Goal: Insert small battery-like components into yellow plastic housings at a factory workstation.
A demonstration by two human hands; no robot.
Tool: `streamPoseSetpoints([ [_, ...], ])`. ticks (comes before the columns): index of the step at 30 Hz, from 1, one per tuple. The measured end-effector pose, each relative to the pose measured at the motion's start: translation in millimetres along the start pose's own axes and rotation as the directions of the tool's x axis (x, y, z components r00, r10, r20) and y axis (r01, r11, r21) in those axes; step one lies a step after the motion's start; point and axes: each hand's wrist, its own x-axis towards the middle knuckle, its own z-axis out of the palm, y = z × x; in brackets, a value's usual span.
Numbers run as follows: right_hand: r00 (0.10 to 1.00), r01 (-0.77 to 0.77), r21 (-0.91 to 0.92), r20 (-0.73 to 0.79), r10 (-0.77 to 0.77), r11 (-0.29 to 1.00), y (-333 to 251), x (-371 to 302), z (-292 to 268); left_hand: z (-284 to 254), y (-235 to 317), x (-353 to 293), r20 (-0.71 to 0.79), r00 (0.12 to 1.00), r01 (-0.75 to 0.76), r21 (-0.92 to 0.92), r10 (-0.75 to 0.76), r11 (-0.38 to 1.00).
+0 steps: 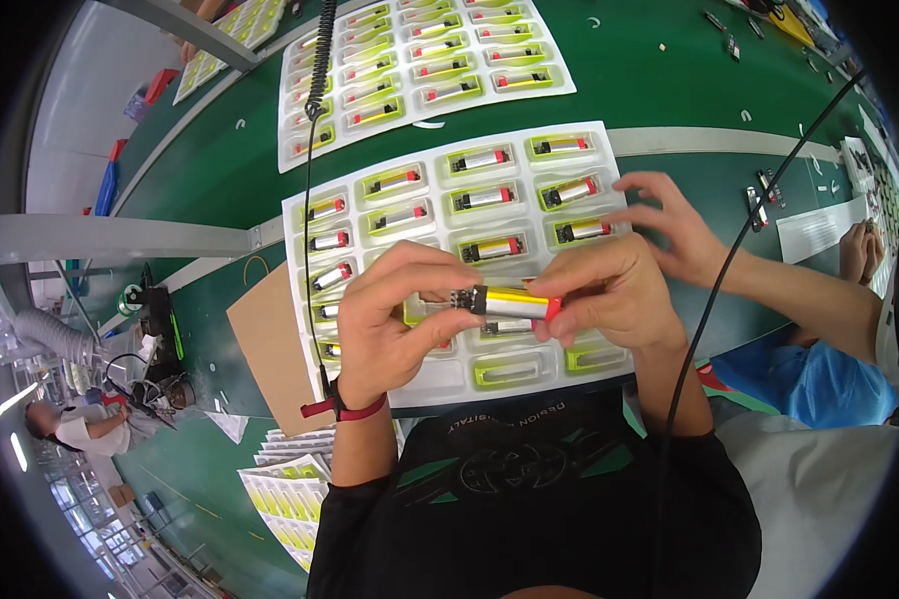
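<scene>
Between my two hands, above a tray, is a battery assembly (pixel 509 303) with a silver and yellow body. It lies roughly level, its black end with small contacts to the left and a red cap to the right. My left hand (pixel 392 324) pinches the black end between thumb and fingers. The red end is gripped by my right hand (pixel 614 290). Below them a white blister tray (pixel 437 376) has lime-green shells in its pockets, many with similar battery assemblies inside. My hands hide some middle pockets.
Another person's hand (pixel 674 225) reaches over the tray's right edge. A second filled tray (pixel 559 83) lies farther back. A coiled cable (pixel 322 60) hangs at left, a black cable (pixel 721 268) crosses the right. Brown cardboard (pixel 270 334) sits left of the near tray.
</scene>
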Motion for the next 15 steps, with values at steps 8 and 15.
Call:
streamPoseSetpoints([
  [8,0.895,0.15,-0.824,-0.122,-0.43,0.546,-3,-1,25,9,-6,3,-0.039,0.999,-0.021,0.038,0.022,0.999],
  [15,0.858,0.212,-0.884,-0.035,-0.513,0.416,-18,-2,26,14,-8,-7,-0.02,0.977,0.193,-0.353,-0.214,0.916],
])
